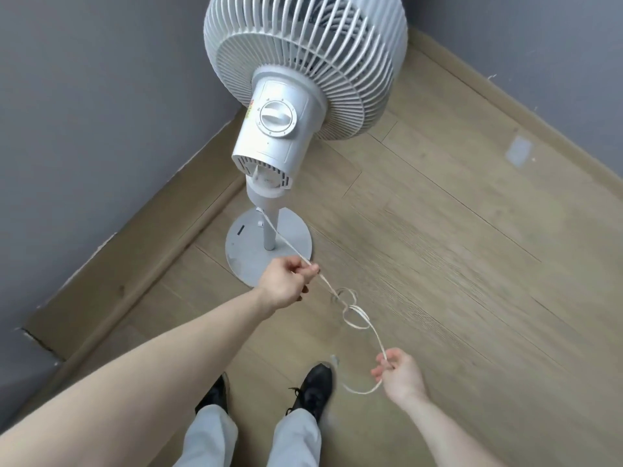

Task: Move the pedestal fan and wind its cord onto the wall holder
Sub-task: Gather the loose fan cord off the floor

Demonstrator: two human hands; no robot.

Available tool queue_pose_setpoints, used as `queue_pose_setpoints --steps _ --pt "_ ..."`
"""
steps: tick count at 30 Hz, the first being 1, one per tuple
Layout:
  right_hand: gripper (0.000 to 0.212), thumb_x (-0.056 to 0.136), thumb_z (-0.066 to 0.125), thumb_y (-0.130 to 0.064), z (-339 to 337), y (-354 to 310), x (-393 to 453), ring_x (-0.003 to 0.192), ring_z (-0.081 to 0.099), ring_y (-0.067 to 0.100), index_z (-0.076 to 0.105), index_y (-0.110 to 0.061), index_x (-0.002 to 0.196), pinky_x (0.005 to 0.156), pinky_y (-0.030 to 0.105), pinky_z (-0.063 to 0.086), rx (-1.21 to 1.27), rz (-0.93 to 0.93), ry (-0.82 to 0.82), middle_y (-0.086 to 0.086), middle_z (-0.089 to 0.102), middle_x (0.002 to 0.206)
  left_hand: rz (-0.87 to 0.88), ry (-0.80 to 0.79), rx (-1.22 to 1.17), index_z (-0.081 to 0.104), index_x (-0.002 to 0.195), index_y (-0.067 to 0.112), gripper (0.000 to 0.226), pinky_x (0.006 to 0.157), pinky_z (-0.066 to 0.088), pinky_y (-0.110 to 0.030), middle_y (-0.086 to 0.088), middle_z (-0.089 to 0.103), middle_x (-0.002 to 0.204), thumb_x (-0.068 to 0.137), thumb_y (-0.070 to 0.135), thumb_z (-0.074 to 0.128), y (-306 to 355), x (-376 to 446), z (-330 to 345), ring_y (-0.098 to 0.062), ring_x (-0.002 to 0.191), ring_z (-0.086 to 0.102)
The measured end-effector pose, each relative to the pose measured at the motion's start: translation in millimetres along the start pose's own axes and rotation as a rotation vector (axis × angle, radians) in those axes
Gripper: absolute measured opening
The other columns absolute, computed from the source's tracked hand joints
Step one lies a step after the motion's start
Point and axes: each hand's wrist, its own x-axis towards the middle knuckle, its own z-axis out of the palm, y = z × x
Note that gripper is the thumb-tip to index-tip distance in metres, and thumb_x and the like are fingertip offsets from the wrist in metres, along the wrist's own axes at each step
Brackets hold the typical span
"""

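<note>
Head view: cord pulled out and tangled, winding not yet begun

Head view, looking down into a grey-walled corner. Pedestal fan (296,106) standing upright on the wooden floor (455,230), round base (246,261) close to the left skirting board, grille tilted towards the far wall. Cord (290,246) running taut from the pole down and nearer, straight into the left hand (286,281), pinched there between thumb and curled fingers. Beyond that pinch, a loose knot of loops (352,313) hanging in the air between both hands, then a slack run down to the right hand (397,372), fingers curled round it, a short tail looping out below. Likely reason for the two-handed hold: keeping tension on the fan side while opening the tangle in the middle, so the cord winds flat later. Plug not clearly made out. Wall holder nowhere in sight, so no telling how far off. No containers here, nothing held in anything. Black shoes (313,389) and pale trousers at the near edge, feet planted just short of the base.
</note>
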Motion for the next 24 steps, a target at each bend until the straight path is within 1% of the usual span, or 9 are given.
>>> queue_pose_setpoints --steps 3,5,7,11,14,16,19,21,24 --pt "0.025 0.096 0.049 0.005 -27 26 12 0.069 0.07 0.027 0.062 -0.012 0.083 0.045 0.033 0.055 0.071 0.146 0.077 0.007 0.073 0.071 -0.026 0.259 -0.069 0.073 0.087 0.009 0.021 0.067 0.057 -0.031 0.0 0.069 0.079 0.097 0.027 0.068 -7 8 -1 -0.018 0.068 0.067" --pt "0.024 0.093 0.054 0.006 -48 53 21 0.064 0.071 0.029 0.063 -0.013 0.081 0.051 0.042 0.059 0.047 0.246 0.13 0.009 0.072 0.07 -0.074 0.452 -0.15 0.075 0.086 0.016 0.018 0.076 0.063 -0.041 0.003 0.074 0.078 0.095 0.03 0.067 -16 15 -16 -0.023 0.075 0.073" --pt "0.02 0.088 0.062 0.004 -69 85 29 0.061 0.073 0.031 0.064 -0.014 0.08 0.062 0.051 0.062 -0.068 0.33 0.153 0.011 0.071 0.071 -0.101 0.619 -0.18 0.071 0.083 0.019 0.02 0.079 0.063 -0.045 0.003 0.074 0.071 0.093 0.035 0.064 -26 19 -38 -0.025 0.073 0.074" --pt "0.018 0.087 0.067 0.0 -95 136 39 0.057 0.072 0.034 0.064 -0.008 0.071 0.053 0.045 0.062 -0.237 0.443 0.203 0.015 0.071 0.071 -0.086 0.891 -0.115 0.067 0.085 0.02 0.031 0.089 0.059 -0.044 -0.004 0.076 0.083 0.086 0.049 0.056 -33 20 -79 -0.03 0.083 0.073" --pt "0.009 0.085 0.063 0.002 -102 146 40 0.061 0.072 0.036 0.072 0.002 0.086 0.043 0.04 0.059 -0.293 0.495 0.217 0.017 0.071 0.073 -0.085 1.07 -0.115 0.068 0.1 0.016 0.03 0.095 0.05 -0.035 -0.004 0.072 0.099 0.097 0.042 0.053 -20 13 -100 -0.026 0.093 0.066" --pt "0.014 0.085 0.062 0.0 -100 143 41 0.066 0.073 0.035 0.074 0.002 0.092 0.048 0.039 0.06 -0.307 0.497 0.22 0.018 0.071 0.077 -0.04 1.093 -0.058 0.065 0.105 0.011 0.032 0.095 0.046 -0.037 -0.008 0.069 0.106 0.101 0.039 0.049 -12 10 -112 -0.028 0.099 0.063" --pt "0.022 0.09 0.059 -0.013 -87 118 36 0.095 0.071 0.036 0.074 -0.005 0.104 0.072 0.035 0.054 -0.415 0.405 0.236 0.019 0.072 0.103 0.049 0.92 0.002 0.055 0.107 0.009 0.031 0.086 0.052 -0.039 -0.003 0.067 0.093 0.107 0.036 0.039 2 2 -114 -0.028 0.087 0.065" --pt "0.027 0.09 0.062 -0.017 -69 88 32 0.108 0.067 0.034 0.07 -0.01 0.115 0.08 0.033 0.052 -0.454 0.317 0.178 0.015 0.07 0.117 0.08 0.8 -0.088 0.049 0.103 0.012 0.026 0.074 0.061 -0.039 -0.003 0.071 0.084 0.109 0.034 0.036 9 -3 -108 -0.03 0.077 0.074" --pt "0.044 0.086 0.065 -0.014 -27 30 23 0.117 0.063 0.03 0.061 -0.016 0.13 0.092 0.031 0.05 -0.345 0.132 0.04 0.01 0.066 0.13 0.09 0.694 -0.151 0.048 0.096 0.013 0.024 0.064 0.063 -0.033 -0.013 0.074 0.086 0.109 0.031 0.039 9 -15 -97 -0.027 0.072 0.077"
